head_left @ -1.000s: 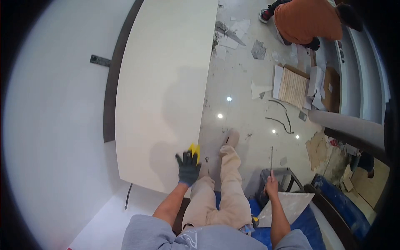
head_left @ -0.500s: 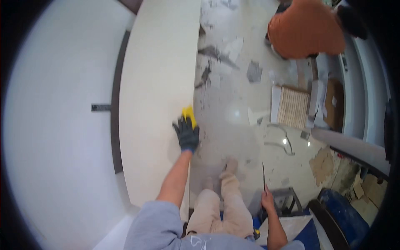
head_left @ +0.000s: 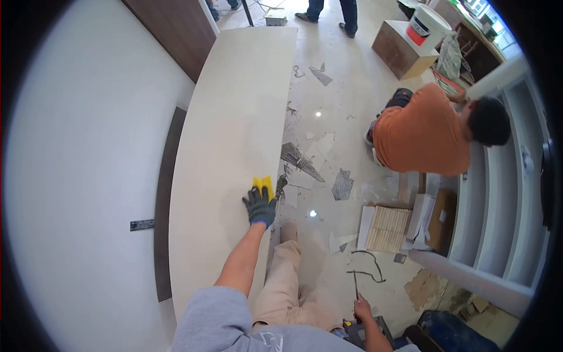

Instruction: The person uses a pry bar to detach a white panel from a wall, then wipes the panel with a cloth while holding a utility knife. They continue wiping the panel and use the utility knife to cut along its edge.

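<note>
My left hand, in a dark glove with a blue cuff, lies on a long pale board near its right edge. Its fingers are spread over a yellow tool that is pressed flat on the board. Down by my right side, my bare right hand is closed around the handle of a thin dark blade-like tool that points away from me.
A person in an orange shirt crouches at the right beside white shelving. Scraps litter the floor. An open box of strips, a bucket on a carton and other people's legs are in view.
The view has tilted up, showing the board's far end. My left hand and the yellow tool remain near the board's right edge. My right hand still holds the thin tool.
</note>
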`<state>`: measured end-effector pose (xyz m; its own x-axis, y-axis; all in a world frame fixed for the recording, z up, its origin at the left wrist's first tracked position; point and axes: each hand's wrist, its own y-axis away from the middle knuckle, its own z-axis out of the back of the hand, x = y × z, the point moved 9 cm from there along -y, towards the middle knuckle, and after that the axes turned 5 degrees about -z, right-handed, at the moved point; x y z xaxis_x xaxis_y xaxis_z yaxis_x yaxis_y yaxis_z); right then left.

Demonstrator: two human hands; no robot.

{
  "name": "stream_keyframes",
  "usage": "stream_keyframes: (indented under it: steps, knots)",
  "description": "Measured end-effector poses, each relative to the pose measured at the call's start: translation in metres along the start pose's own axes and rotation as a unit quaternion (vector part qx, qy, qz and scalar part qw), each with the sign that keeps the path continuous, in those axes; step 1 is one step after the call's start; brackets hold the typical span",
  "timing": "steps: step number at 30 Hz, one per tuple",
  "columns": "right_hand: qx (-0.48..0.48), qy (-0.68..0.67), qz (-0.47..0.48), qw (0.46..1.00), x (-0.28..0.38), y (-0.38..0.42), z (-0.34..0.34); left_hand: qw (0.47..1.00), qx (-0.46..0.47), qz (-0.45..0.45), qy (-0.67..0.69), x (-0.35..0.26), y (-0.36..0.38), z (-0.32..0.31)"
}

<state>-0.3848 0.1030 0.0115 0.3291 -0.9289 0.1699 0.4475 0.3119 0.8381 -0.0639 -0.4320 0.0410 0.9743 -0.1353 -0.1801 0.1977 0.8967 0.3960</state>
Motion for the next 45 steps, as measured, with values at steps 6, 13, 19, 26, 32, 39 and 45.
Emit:
stream_keyframes:
  steps: [6,13,19,26,32,39,45]
  knots:
    - [-0.002,-0.106,0.008,0.994,0.205,-0.010,0.093,0.996,0.083,0.025,-0.004,-0.019,-0.127,0.051]
    - [-0.018,-0.100,0.096,0.990,0.370,-0.059,0.182,0.992,0.094,0.088,0.009,-0.017,-0.215,0.082]
    - [-0.082,-0.061,0.281,0.954,0.483,-0.183,0.228,0.981,0.098,0.167,-0.012,-0.001,-0.294,0.105]
    - [0.168,-0.300,0.108,0.933,0.644,-0.184,0.300,0.966,0.106,0.234,0.015,-0.011,-0.360,0.132]
    - [0.273,-0.348,0.062,0.895,0.751,-0.208,0.289,0.983,0.077,0.164,-0.030,-0.030,-0.405,0.150]
    - [0.268,-0.335,0.114,0.896,0.913,-0.257,0.263,0.993,-0.089,0.005,-0.084,-0.065,-0.569,0.215]
    - [0.215,-0.355,0.107,0.903,1.014,-0.301,0.270,0.984,-0.157,-0.009,-0.085,-0.098,-0.675,0.258]
